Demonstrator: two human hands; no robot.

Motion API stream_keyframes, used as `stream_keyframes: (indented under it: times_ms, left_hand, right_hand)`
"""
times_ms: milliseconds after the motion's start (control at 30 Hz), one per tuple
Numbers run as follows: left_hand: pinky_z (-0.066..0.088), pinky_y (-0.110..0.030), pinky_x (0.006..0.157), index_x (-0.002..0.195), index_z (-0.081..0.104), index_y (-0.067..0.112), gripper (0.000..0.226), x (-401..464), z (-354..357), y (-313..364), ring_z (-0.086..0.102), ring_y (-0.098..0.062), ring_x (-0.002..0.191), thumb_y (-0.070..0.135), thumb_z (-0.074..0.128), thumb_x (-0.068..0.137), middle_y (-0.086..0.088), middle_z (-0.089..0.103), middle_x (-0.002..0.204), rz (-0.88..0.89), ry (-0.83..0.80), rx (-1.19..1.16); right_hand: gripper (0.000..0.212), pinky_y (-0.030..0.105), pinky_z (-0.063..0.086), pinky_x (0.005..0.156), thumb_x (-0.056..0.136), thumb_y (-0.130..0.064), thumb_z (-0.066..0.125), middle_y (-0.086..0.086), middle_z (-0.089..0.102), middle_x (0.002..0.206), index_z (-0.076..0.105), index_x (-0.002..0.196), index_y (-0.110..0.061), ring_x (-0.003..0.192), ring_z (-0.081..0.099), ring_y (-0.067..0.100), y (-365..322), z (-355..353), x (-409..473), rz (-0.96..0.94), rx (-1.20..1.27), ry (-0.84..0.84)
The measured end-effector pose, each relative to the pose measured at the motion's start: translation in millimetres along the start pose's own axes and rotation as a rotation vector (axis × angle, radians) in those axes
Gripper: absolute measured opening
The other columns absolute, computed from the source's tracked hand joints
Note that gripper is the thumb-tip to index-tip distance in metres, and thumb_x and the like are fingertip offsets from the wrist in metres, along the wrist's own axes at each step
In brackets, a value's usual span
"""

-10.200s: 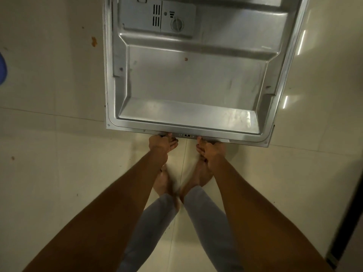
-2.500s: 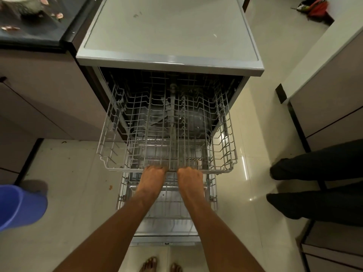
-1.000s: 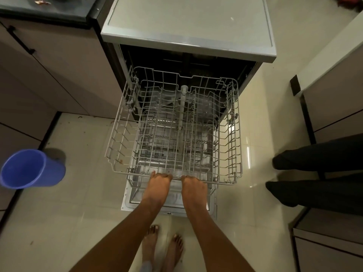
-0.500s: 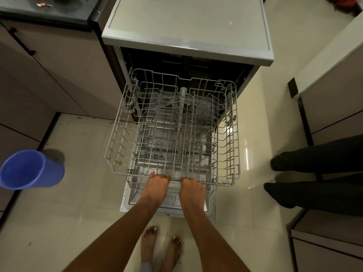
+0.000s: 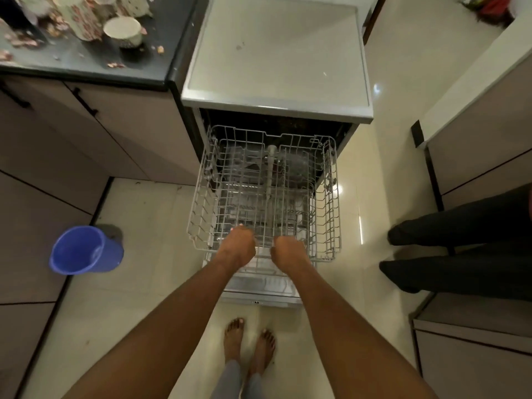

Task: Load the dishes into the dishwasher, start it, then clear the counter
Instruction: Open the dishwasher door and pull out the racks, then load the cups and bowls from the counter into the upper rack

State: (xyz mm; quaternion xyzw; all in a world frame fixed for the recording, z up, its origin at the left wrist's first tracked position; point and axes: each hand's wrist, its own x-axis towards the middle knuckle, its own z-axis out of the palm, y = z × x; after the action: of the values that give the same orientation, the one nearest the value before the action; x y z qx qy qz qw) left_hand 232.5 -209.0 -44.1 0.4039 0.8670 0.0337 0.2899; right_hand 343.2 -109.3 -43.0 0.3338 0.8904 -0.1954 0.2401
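Gripping the front rim of the pulled-out grey wire upper rack, the left hand and the right hand have their fingers curled down over the wire; the fingertips are hidden behind the knuckles. The rack hangs out of the open pale grey dishwasher, above the lowered steel door, most of which is covered by the rack and the forearms. No dishes can be seen in the rack. At the top left, the dark surface carries a white patterned bowl, tall patterned containers cut off by the frame edge, and blurred scraps. A blue plastic bucket stands on the floor at the left. Another person's dark-trousered legs enter from the right.
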Motion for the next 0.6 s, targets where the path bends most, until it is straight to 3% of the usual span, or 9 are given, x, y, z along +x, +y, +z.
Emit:
stream_keyframes:
  times_ms: [133, 300, 500, 600]
  left_hand:
    - [0.052, -0.039, 0.094, 0.123, 0.063, 0.008, 0.032, -32.4, -63.9, -6.2, 0.062, -0.032, 0.114, 0.007, 0.048, 0.095, -0.014, 0.065, 0.124, -0.056, 0.050, 0.022]
    - [0.049, -0.042, 0.099, 0.126, 0.062, 0.009, 0.030, -74.6, -143.6, -27.2, 0.059, -0.034, 0.119, 0.013, 0.050, 0.098, -0.015, 0.061, 0.129, -0.090, 0.156, -0.026]
    - [0.046, -0.040, 0.098, 0.123, 0.062, 0.003, 0.030, -110.5, -221.6, -84.9, 0.057, -0.036, 0.119, 0.016, 0.049, 0.099, -0.018, 0.062, 0.127, -0.082, 0.260, -0.007]
    - [0.051, -0.042, 0.097, 0.120, 0.065, 0.009, 0.029, -122.8, -250.4, -129.4, 0.061, -0.033, 0.115, 0.020, 0.054, 0.096, -0.014, 0.063, 0.122, -0.128, 0.300, 0.037]
  right_hand:
    - [0.022, 0.045, 0.058, 0.093, 0.104, -0.013, 0.050, 0.014, 0.070, 0.108, 0.069, 0.110, -0.003, 0.098, 0.069, 0.029, -27.1, -59.0, -13.1, 0.011, 0.099, 0.042]
    - [0.025, 0.047, 0.059, 0.091, 0.106, -0.019, 0.046, 0.016, 0.068, 0.120, 0.063, 0.121, -0.008, 0.105, 0.068, 0.033, -84.4, -120.3, -22.0, -0.106, 0.115, 0.129]
    - [0.037, 0.047, 0.048, 0.106, 0.107, -0.025, 0.044, 0.019, 0.060, 0.137, 0.055, 0.136, -0.005, 0.126, 0.057, 0.037, -180.8, -175.8, -26.5, -0.285, 0.041, 0.220]
    - [0.032, 0.047, 0.047, 0.106, 0.106, -0.026, 0.047, 0.020, 0.064, 0.127, 0.059, 0.126, -0.005, 0.120, 0.060, 0.038, -232.5, -188.4, -26.4, -0.349, 0.001, 0.270]
